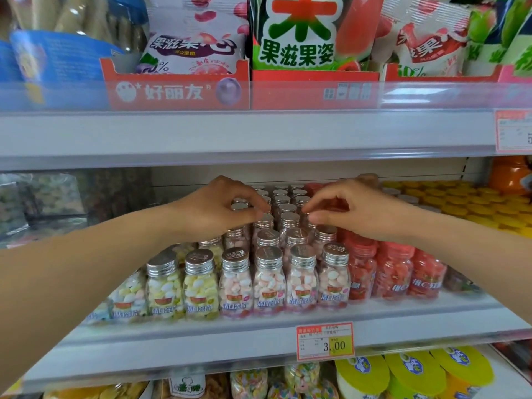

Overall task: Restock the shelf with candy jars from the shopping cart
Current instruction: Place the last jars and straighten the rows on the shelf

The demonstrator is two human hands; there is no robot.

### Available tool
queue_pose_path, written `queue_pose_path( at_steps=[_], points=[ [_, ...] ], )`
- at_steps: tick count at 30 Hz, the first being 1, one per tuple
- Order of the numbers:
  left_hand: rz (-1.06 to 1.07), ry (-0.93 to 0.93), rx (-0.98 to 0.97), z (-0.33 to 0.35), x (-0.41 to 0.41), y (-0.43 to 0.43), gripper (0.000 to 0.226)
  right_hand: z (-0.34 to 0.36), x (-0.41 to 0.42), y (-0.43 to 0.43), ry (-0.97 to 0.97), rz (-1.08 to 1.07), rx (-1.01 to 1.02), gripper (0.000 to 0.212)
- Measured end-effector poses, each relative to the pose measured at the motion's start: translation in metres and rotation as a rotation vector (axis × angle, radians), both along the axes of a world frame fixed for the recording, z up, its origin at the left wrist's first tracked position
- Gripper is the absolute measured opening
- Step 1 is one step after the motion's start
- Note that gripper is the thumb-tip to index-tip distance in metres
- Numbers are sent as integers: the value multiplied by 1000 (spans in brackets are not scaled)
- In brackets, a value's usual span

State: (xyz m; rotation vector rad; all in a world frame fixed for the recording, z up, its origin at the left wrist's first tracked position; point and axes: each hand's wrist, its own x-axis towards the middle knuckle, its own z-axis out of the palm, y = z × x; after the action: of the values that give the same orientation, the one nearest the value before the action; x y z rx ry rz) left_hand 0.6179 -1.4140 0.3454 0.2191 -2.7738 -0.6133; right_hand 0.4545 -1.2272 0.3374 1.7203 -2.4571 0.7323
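Note:
Rows of small clear candy jars (269,280) with silver screw caps fill the middle shelf (259,335), holding pink-white tablets, with yellow-white ones to the left. My left hand (218,207) reaches in from the left and pinches the cap of a pink jar (266,221) in the middle rows. My right hand (348,208) comes in from the right with thumb and forefinger curled on the cap of a neighbouring jar (313,226), which is mostly hidden under the fingers. No shopping cart is in view.
Red-capped jars (394,272) stand right of the silver ones, with yellow lids (466,203) further right. The upper shelf edge (244,133) hangs just above my hands, with candy bags in red boxes on it. A price tag (325,341) is clipped below. More sweets sit on the bottom shelf.

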Motion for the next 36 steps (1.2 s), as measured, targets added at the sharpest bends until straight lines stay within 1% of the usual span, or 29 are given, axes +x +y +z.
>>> queue_pose_path(
  at_steps=[2,4,8,11,14,18,21,24,27,31,34,36],
  points=[
    [68,56,-88,-3,-4,-1,19,-1,-2,0,118,-60,15,23],
    [103,48,-163,-5,-8,2,22,0,-2,3,204,-91,44,18],
    [94,32,-249,-7,-14,2,23,4,-6,9,238,-98,71,16],
    [68,30,-188,-9,-14,1,17,4,-8,11,235,-65,76,19],
    [45,6,-124,-10,-11,1,16,4,-8,11,213,-25,128,32],
    [48,22,-141,-10,-10,3,14,6,-9,8,301,-1,137,30],
    [32,19,-112,-11,-10,3,14,8,-8,10,237,24,162,28],
    [23,-11,-95,-14,-10,1,13,9,-8,13,77,91,162,24],
    [22,20,-149,-15,-9,0,19,7,-10,12,-15,93,106,27],
    [72,72,-280,-16,-10,-4,30,1,-12,-3,72,21,-52,31],
    [97,34,-351,-17,-18,-11,30,-2,-11,-21,178,-5,-52,33],
    [101,1,-341,-17,-22,-14,29,-5,-13,-30,184,3,-29,31]
  ],
)
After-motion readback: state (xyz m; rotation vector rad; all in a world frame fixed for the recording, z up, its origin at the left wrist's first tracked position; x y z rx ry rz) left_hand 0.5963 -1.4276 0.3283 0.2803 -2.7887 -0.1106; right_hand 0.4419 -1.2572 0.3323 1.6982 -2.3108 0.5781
